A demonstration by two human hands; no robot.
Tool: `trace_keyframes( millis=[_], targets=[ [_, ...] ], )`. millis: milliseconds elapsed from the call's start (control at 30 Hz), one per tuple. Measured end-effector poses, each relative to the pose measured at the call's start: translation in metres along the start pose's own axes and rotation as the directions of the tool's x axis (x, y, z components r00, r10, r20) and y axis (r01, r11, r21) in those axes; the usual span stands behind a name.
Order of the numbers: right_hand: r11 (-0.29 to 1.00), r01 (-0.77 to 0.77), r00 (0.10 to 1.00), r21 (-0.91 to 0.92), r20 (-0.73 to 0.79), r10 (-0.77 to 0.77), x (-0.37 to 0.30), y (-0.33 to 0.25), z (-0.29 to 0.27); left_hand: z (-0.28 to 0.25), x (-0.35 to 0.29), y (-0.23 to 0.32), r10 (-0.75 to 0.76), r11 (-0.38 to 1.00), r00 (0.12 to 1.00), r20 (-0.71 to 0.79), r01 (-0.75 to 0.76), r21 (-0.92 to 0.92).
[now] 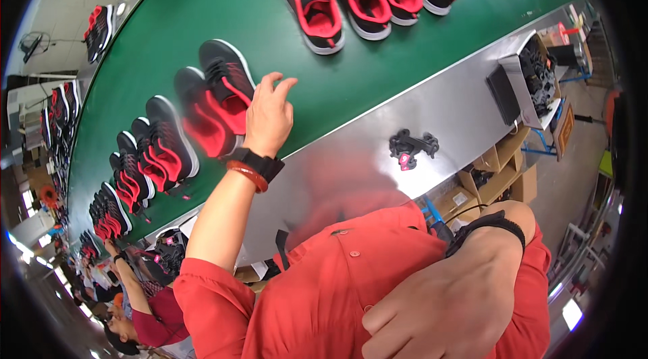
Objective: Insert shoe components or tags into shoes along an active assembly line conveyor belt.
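My left hand [268, 114] is over the near edge of the green belt, fingers stretched out and apart, with nothing seen in it. Just left of it lies a black sneaker [219, 67] with red lining and a white sole; whether the hand touches its heel I cannot tell. A second sneaker [196, 106], smeared by motion, lies against that one. My right hand [439, 305] is closed in front of my red shirt, low on the right. Its fingers curl under, so anything inside them is hidden.
Several more sneakers stand on the green belt [378, 82], at the far side and down the left. A small heap of black pieces [412, 146] with a pink tag lies on the metal ledge [466, 99]. A box of black parts [536, 79] stands right. A co-worker [158, 312] is at lower left.
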State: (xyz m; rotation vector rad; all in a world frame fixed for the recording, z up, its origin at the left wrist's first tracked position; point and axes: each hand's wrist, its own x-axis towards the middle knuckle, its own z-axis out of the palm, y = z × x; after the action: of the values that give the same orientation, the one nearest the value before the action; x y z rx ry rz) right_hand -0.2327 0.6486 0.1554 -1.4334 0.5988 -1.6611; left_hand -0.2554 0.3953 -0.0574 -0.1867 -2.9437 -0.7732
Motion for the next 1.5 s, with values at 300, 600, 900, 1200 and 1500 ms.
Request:
trace_keyframes(
  millis=[300,600,900,1200,1500],
  targets=[
    [0.792,-0.401,0.831,-0.460,-0.547,0.103,-0.115,-0.002,-0.036,0.052,0.078,0.010,-0.109,0.994,0.993,0.040,0.109,0.005],
    [-0.196,-0.878,0.358,-0.437,-0.870,0.338,-0.255,0.114,-0.049,0.068,0.104,-0.038,0.077,0.996,0.992,0.100,-0.081,0.038],
    [0.085,-0.967,0.254,-0.241,-0.879,0.404,-0.251,0.105,-0.073,0.061,0.029,-0.006,0.098,0.991,0.983,0.152,-0.111,0.077],
    [0.569,-0.787,0.083,0.239,-0.872,0.482,-0.147,0.171,-0.124,0.067,0.011,-0.007,0.029,0.998,0.997,0.071,-0.033,0.057],
    [0.393,-0.913,0.299,-0.104,-0.827,0.476,-0.145,0.207,-0.127,0.067,0.006,-0.015,0.012,0.999,0.995,0.096,-0.017,0.050]
  ],
)
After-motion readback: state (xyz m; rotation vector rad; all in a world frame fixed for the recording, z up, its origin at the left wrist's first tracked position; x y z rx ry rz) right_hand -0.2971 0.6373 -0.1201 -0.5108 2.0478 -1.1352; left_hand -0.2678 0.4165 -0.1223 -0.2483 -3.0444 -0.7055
